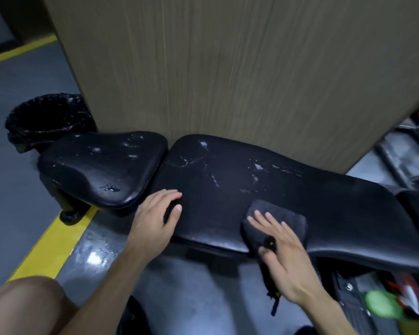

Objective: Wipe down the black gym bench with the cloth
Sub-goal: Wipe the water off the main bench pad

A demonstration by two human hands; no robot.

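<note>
Across the middle of the frame lies the black gym bench (228,189), its long pad streaked with pale wet marks and a separate seat pad (99,170) at the left. At lower right, the right hand (283,252) presses flat on a dark folded cloth (279,218), fingers straight and spread, palm down, holding nothing pinched; the cloth sits on the pad's near edge. Left of centre, the left hand (155,218) rests on the pad's near edge, fingers curled over it and thumb extended along the top. A black-lined bin (46,117) stands at the upper left beside a wood-grain panel (228,68).
</note>
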